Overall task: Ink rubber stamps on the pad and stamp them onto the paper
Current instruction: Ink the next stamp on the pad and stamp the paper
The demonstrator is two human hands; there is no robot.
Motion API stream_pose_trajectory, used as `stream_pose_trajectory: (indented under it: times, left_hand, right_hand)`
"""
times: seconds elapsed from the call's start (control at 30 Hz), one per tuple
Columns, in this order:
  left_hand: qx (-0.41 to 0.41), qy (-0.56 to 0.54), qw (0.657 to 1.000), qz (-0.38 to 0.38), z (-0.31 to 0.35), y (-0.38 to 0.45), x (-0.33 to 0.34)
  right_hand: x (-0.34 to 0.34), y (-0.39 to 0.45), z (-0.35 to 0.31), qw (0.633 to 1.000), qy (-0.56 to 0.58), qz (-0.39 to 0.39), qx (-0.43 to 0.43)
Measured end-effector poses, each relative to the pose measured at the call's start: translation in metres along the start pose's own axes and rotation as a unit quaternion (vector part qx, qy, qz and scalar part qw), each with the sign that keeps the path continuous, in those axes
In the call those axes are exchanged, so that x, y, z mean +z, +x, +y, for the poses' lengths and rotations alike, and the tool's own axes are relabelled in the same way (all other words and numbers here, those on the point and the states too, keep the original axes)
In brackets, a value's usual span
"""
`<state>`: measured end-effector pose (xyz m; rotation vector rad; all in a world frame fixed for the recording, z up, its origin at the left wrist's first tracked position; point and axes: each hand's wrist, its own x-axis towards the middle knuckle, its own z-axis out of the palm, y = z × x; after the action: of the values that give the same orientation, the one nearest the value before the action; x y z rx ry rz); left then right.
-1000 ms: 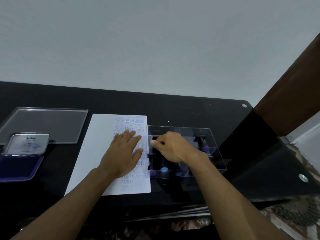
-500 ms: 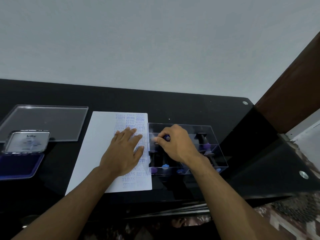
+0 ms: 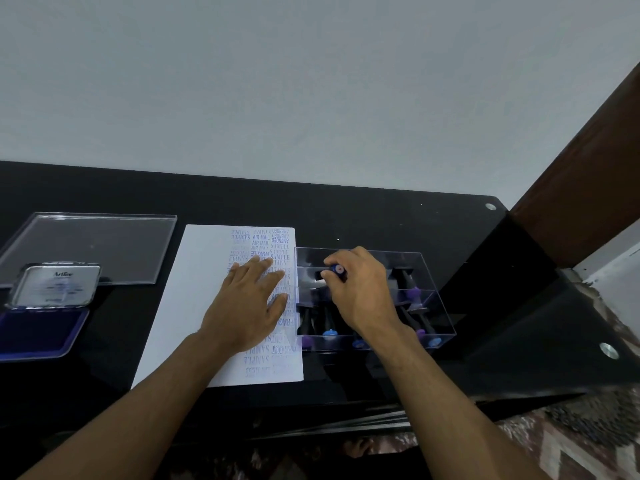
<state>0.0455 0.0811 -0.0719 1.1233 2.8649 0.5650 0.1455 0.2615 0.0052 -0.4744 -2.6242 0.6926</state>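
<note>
Head view: a glossy black tabletop (image 3: pixel 381 216) runs along a plain pale wall (image 3: pixel 311 81), with a dark brown wooden post (image 3: pixel 588 161) rising at its right end and patterned flooring (image 3: pixel 571 441) showing below the near edge. Round metal fittings sit at the tabletop's right corners.

The sheet of paper (image 3: pixel 194 306) lies near the middle of the tabletop, its right half crowded with blue stamped words such as AIR MAIL, SAMPLE and FRAGILE. Left of the paper, well apart, the ink pad (image 3: pixel 38 332) lies open, its dark blue surface showing and its metal lid (image 3: pixel 57 285) tipped up behind it. A clear plastic lid (image 3: pixel 93 247) lies flat beyond the pad, left of the paper's far corner. Touching the paper's right edge is a clear plastic stamp box (image 3: pixel 433 299), holding several black-handled stamps with purple and blue tips.

The left hand (image 3: pixel 249 306) lies flat and open on the printed part of the paper, fingers spread and pointing away. The right hand (image 3: pixel 363 296) reaches over the box just right of the paper, fingers and thumb pinched round a rubber stamp (image 3: pixel 337 270), whose blue handle end shows between the fingertips at the box's left compartments
</note>
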Motion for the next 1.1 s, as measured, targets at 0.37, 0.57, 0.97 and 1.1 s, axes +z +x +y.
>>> stream_pose_trajectory:
  times: [0.37,0.57,0.97,1.1]
  left_hand:
    - [-0.012,-0.007,0.999,0.031,-0.001,-0.020,-0.044]
    - [-0.043,0.034,0.997,0.056,-0.039,-0.057,-0.075]
    - [-0.152,0.072,0.983,0.071,-0.148,-0.162,-0.118]
    - [-0.186,0.079,0.977,0.070,-0.179,-0.186,-0.119]
  right_hand:
    - [0.001,-0.005,-0.042,0.996,0.020,0.056,-0.071]
    - [0.023,-0.013,-0.096,0.993,0.026,0.007,-0.112]
    - [0.099,-0.030,-0.202,0.978,0.075,-0.107,-0.161]
    - [0.119,-0.033,-0.234,0.969,0.062,-0.133,-0.197]
